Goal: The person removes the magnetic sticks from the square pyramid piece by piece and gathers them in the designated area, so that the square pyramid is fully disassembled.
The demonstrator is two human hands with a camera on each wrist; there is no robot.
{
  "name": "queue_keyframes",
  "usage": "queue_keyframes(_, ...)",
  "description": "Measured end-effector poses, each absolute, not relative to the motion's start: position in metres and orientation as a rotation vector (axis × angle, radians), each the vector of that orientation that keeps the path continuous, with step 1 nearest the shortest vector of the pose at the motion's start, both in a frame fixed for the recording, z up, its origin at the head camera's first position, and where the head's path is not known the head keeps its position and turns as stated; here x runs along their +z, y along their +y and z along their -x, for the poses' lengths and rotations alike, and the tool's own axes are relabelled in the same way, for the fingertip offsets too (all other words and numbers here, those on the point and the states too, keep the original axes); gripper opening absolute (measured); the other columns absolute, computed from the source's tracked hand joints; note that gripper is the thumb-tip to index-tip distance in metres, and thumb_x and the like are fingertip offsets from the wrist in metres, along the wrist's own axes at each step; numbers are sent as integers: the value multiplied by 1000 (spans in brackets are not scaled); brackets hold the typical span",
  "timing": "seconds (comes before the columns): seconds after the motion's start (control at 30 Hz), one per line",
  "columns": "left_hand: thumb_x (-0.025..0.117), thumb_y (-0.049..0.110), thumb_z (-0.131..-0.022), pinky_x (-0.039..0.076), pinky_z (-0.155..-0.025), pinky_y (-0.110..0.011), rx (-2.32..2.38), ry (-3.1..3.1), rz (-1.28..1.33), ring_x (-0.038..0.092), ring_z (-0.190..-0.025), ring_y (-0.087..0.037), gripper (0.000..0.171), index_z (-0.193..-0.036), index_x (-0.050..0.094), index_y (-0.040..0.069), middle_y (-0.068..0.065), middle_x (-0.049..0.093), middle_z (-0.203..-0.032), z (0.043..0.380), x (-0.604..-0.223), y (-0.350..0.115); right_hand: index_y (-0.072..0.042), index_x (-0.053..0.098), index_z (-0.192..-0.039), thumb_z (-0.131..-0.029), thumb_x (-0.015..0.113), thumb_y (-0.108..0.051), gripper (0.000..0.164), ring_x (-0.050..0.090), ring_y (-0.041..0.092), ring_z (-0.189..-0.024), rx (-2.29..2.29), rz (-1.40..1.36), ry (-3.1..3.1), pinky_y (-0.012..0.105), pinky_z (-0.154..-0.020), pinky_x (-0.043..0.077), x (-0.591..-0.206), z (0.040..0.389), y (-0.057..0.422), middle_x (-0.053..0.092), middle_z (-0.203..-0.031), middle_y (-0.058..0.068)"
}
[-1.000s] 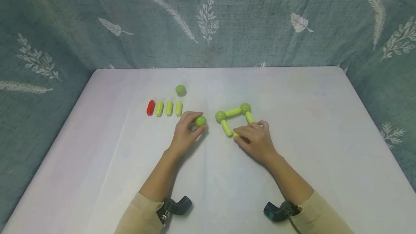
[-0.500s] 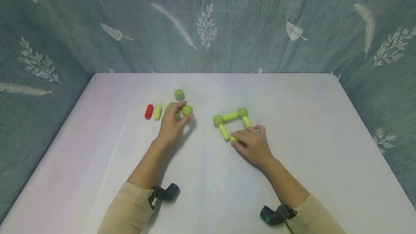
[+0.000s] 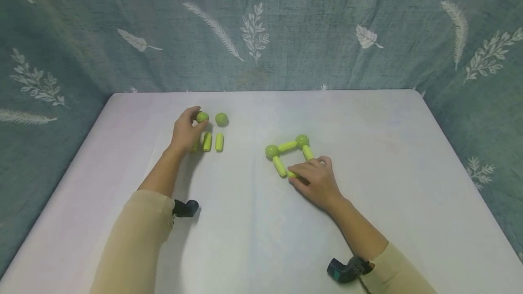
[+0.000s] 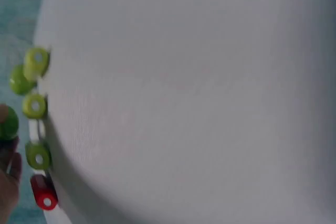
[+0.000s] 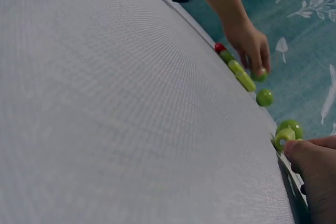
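Note:
My left hand [image 3: 187, 129] pinches a green ball [image 3: 202, 117] between thumb and fingers at the table's back left. Just right of it lies another green ball [image 3: 221, 119]. Several light-green rods [image 3: 207, 142] stand in a row below the hand; a red rod [image 4: 44, 192] shows in the left wrist view but is hidden behind the hand in the head view. My right hand [image 3: 318, 179] pinches a light-green rod [image 3: 292, 173]. Beside it is a partial frame: a left ball [image 3: 271, 151], a top rod [image 3: 288, 146], a right ball [image 3: 302, 141], and two side rods, left [image 3: 279, 167] and right [image 3: 308, 152].
The white tabletop [image 3: 253, 221] ends at a back edge near the left hand. Behind and at both sides hangs a blue-green cloth [image 3: 294, 31] with white leaf prints. Each wrist carries a dark camera mount [image 3: 345, 270].
My left hand has carried the green ball left and away from me, from near the partial frame, past the rods, to beside the loose ball. The right hand has stayed on its rod.

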State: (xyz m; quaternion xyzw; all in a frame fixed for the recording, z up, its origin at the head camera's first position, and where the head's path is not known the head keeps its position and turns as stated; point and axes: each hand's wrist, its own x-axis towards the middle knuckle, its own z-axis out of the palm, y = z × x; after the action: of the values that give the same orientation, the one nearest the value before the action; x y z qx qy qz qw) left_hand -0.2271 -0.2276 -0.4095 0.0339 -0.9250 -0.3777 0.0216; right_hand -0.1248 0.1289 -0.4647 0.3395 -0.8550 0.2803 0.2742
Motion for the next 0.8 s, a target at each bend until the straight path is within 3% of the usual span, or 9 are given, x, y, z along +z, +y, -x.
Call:
queue_keyframes(0.23,52,32,-97,30,-108,-52,-995,-3089,-151,38,-131,-39,63,-148,25,8,-23,40,-141,240,-409,-241,-13,72,-95,-72,79,-22,26,63,17,-81,747,-913,-2330,46,-82,37,-465,125,129,73,-91,0)
queue_keyframes(0.57,56,34,-95,36,-101,-54,-653,-3199,-121,45,-118,-40,57,-137,41,0,-23,49,-126,242,-407,-239,-13,72,-94,-72,80,-22,26,62,17,-80,751,-912,-2319,47,-82,37,-466,126,131,73,-90,0)
queue_keyframes(0.8,60,46,-89,40,-98,-52,-720,-3098,-314,50,-115,-40,64,-131,49,-2,-23,55,-126,241,-412,-234,-12,72,-93,-72,79,-22,24,62,17,-79,756,-916,-2311,47,-82,37,-466,126,130,73,-88,0)
